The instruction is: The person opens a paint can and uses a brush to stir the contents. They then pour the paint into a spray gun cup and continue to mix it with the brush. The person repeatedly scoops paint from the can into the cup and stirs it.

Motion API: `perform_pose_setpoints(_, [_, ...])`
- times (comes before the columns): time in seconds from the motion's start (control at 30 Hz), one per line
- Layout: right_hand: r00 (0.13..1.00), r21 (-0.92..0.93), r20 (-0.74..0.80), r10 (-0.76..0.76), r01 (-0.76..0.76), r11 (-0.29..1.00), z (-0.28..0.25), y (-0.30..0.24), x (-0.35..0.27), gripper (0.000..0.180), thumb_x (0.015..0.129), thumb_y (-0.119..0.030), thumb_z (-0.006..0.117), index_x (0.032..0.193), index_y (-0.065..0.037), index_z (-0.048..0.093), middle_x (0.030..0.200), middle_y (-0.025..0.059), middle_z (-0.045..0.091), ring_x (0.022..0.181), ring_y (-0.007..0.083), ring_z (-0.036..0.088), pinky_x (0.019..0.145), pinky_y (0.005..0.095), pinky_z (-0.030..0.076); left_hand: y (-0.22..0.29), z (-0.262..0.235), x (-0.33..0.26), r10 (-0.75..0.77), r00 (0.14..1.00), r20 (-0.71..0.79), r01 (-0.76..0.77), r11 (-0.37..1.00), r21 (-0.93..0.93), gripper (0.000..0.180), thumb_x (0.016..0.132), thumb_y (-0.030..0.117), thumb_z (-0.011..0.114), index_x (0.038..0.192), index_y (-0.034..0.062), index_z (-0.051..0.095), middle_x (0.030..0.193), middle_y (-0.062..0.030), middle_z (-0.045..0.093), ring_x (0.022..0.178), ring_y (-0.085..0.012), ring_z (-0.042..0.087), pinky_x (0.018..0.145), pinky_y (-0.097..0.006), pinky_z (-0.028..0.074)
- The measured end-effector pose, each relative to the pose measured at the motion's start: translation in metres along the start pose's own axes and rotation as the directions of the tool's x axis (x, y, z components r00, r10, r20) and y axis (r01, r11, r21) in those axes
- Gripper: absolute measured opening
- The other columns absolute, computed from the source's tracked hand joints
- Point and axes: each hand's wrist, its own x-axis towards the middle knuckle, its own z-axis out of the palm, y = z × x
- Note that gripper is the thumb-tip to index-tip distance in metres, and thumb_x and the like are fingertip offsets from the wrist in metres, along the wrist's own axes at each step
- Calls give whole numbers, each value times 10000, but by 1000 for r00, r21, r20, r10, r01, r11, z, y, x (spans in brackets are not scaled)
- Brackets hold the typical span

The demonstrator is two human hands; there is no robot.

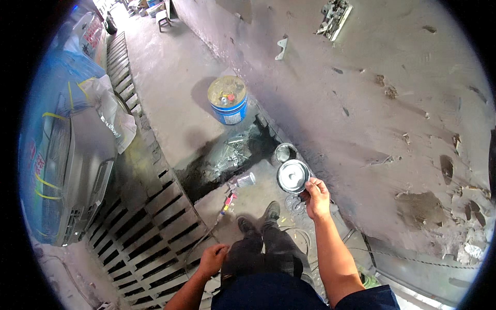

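My right hand [317, 198] pinches the rim of a round metal can lid [293, 176], its inner face whitish-grey with a dark edge. Just beyond the lid, beside the wall, stands an open metal can [284, 152], partly covered by it. Beneath the hand, a clear round item [295, 203] is partly hidden. My left hand [213, 260] hangs beside my left thigh with its fingers curled in and nothing seen in them. On the floor ahead of my feet lies a spray gun [243, 181] with a translucent cup and a red, yellow and blue hose fitting [226, 204].
A blue bucket [229, 103] with small items on its lid stands ahead. Crumpled plastic [230, 155] lies in a dark floor recess. Slotted drain grating [150, 232] runs along the left, beside a plastic-covered vehicle [77, 165]. The rough wall [356, 119] rises on the right.
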Motion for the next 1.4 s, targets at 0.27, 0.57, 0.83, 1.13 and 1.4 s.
perform_pose_setpoints(0.27, [999,-10,-32,28,-28,1000,-34,11,52,167,867,-59,651,1013,-88,575,884,-5,625,750,109,597,668,295,518,-23,18,24,-307,951,-41,309,949,68,240,930,211,580,911,-26,609,652,-62,613,615,-140,590,587,-302,476])
perform_pose_setpoints(0.57, [998,-31,-23,52,-53,998,-82,31,110,186,871,-53,648,1040,-50,571,900,18,634,766,115,606,684,281,519,-104,70,51,-313,942,-122,324,943,78,228,900,115,563,1079,-26,578,932,-148,665,859,-227,645,791,-340,502])
perform_pose_setpoints(0.83, [994,-60,-49,96,-98,993,-106,58,175,187,845,-41,674,1003,-96,590,836,-23,607,708,89,575,647,261,501,-94,110,87,-437,891,-122,452,877,161,268,868,145,602,1078,-21,605,1004,-164,661,956,-263,645,859,-367,489])
perform_pose_setpoints(1.13, [998,-64,-24,58,-60,996,-131,86,217,192,868,-64,645,1046,-73,571,925,0,620,775,104,583,684,278,491,-123,140,138,-402,910,-99,414,887,204,267,853,180,618,1050,0,625,973,-173,650,923,-281,643,818,-359,492])
perform_pose_setpoints(1.4, [997,-97,-35,68,-71,993,-152,108,234,192,877,-59,635,1052,-71,558,947,19,633,842,130,617,752,318,528,-171,167,145,-321,946,52,263,849,458,307,831,220,635,1062,19,613,1000,-199,622,980,-372,587,871,-434,464])
